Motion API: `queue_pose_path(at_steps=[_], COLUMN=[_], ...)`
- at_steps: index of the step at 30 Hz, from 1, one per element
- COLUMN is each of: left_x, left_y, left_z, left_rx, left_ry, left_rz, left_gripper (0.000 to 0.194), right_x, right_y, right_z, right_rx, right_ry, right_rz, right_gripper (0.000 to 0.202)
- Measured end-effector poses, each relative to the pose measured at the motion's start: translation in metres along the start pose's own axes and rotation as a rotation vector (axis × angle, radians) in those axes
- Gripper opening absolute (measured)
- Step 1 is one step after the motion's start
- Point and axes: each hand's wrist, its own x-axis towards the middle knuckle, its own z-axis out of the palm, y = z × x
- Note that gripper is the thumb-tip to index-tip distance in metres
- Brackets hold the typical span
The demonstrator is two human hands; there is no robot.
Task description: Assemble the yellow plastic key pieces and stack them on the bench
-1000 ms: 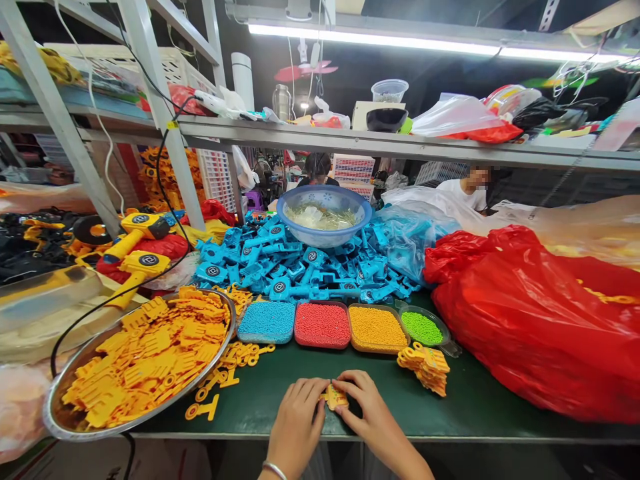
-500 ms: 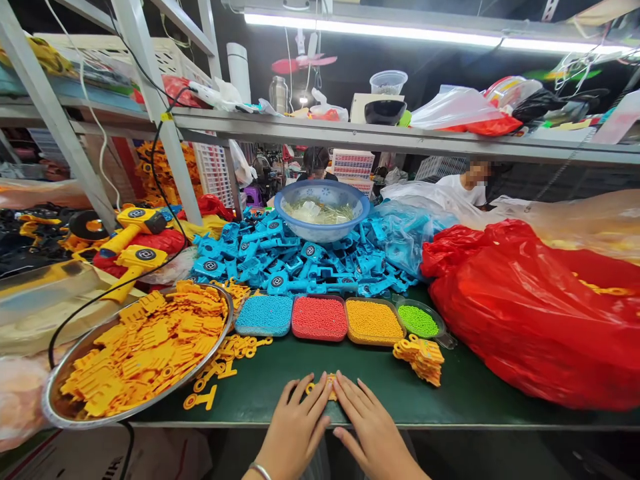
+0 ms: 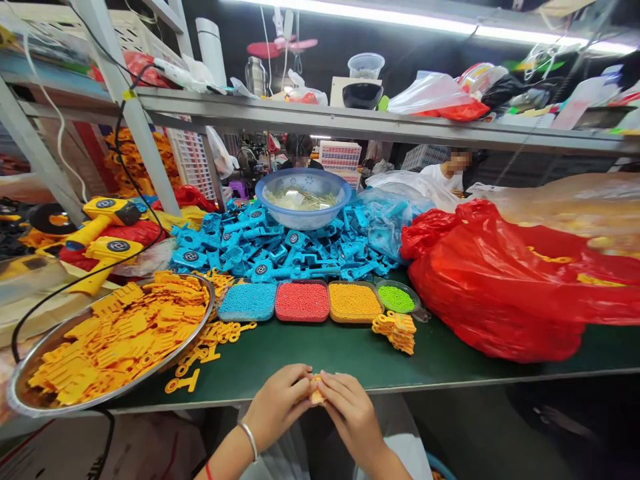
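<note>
My left hand point(image 3: 286, 399) and my right hand point(image 3: 347, 408) meet at the near edge of the green table point(image 3: 260, 353). Their fingers close from both sides on a small orange plastic piece point(image 3: 317, 389), mostly covered by the fingertips. Beyond them stands a row of trays with blue beads point(image 3: 247, 302), red beads point(image 3: 302, 301) and yellow beads point(image 3: 354, 301), and a round dish of green beads point(image 3: 396, 298). A stack of orange pieces point(image 3: 396, 331) lies in front of the yellow and green beads.
A metal bowl point(image 3: 213, 301) heaped with orange pieces stands at the left, loose ones beside it. Blue plastic parts point(image 3: 295, 250) are piled behind the trays, under a blue basin point(image 3: 303, 217). A red bag point(image 3: 500, 293) fills the right. Two people are farther back.
Both hands have drawn back to the table's near edge. Their fingers, flatter before, now curl round the orange piece, which has come up with them. The view has shifted.
</note>
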Motion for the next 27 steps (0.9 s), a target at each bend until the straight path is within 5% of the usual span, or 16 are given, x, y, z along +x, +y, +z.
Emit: queue_pose_path(at_steps=[5, 9, 12, 18, 22, 25, 27], left_x=[0.005, 0.010, 0.014, 0.012, 0.010, 0.019, 0.027], left_y=[0.003, 0.005, 0.008, 0.008, 0.005, 0.030, 0.069], left_z=[-0.002, -0.001, 0.000, 0.003, -0.001, -0.013, -0.020], left_rx=[0.005, 0.018, 0.005, 0.004, -0.089, -0.315, -0.497], left_ry=[-0.023, -0.037, -0.013, 0.055, 0.065, 0.082, -0.075], left_rz=[-0.210, -0.292, -0.353, -0.330, -0.318, -0.325, -0.130], left_gripper=[0.068, 0.052, 0.040, 0.037, 0.038, 0.038, 0.048], right_x=[-0.002, 0.004, 0.013, 0.020, 0.017, 0.013, 0.014], right_y=[0.026, 0.079, 0.114, 0.136, 0.123, 0.096, 0.072], right_z=[-0.050, -0.101, -0.118, -0.113, -0.112, -0.098, -0.076], right_rx=[-0.070, -0.265, -0.350, -0.364, -0.324, -0.249, -0.154], right_ry=[0.182, 0.263, 0.201, 0.043, 0.126, 0.287, 0.281], right_rz=[-0.032, 0.149, 0.202, 0.264, 0.287, 0.293, 0.266], right_gripper=[0.026, 0.022, 0.022, 0.032, 0.031, 0.022, 0.020])
